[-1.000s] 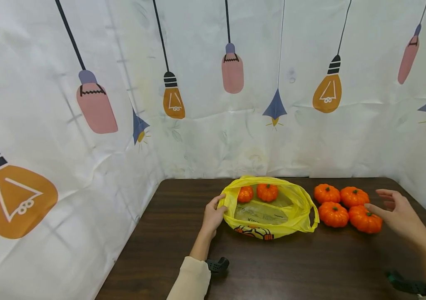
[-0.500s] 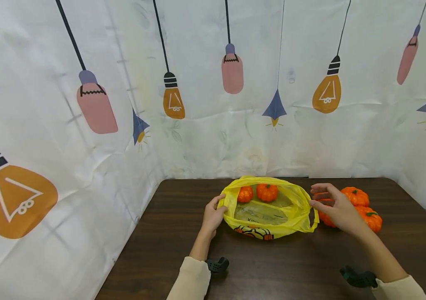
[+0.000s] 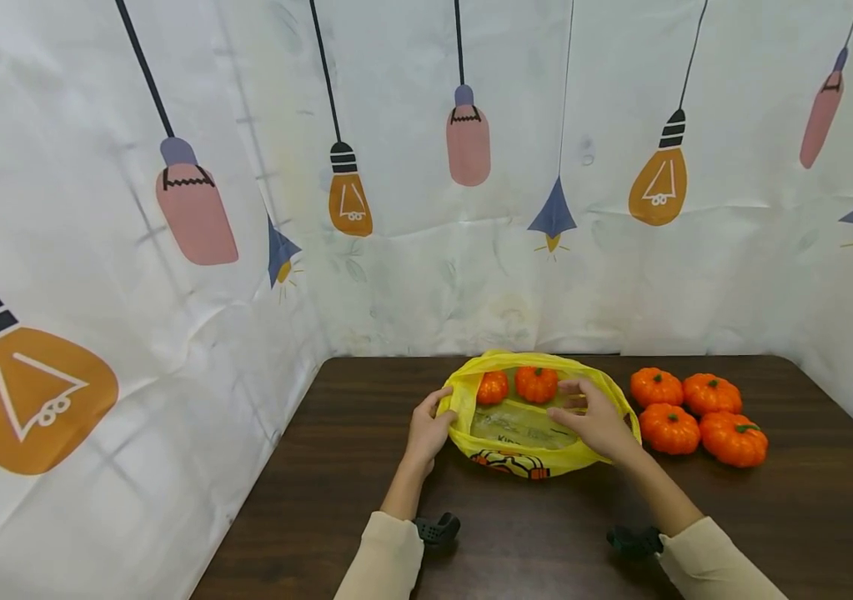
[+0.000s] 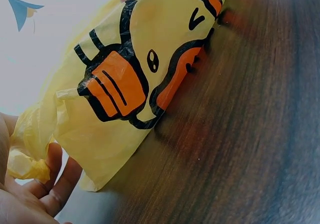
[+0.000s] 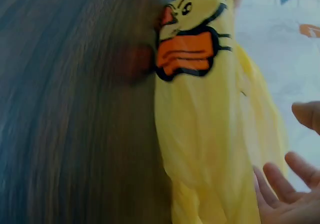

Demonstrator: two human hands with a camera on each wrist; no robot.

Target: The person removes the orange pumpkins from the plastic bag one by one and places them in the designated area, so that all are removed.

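Pinching the left rim of the yellow bag point(image 3: 572, 457), the left hand point(image 3: 428, 429) is holding plastic btwn thumb & fingers; the right hand point(image 3: 600, 421) is hovering at the bag's mouth w/ fingers apart, gripping nothing; can't tell if it's touching the rim. Bag's sitting near the back edge of the dark table point(image 3: 531, 542) w/ 2 pumpkins point(image 3: 536, 384) resting inside at the rear; IMO the main risk is plastic snagging on the right wrist, bc the rim's lying so close; a fast pull could be dragging the bag or folding its mouth closed; left fingers slipping could be doing the same. Room-wise, 4 pumpkins point(image 3: 669, 429) are crowding the bag's right side; the backdrop point(image 3: 426, 292) is hanging just past the back edge; the near side's offering more space.
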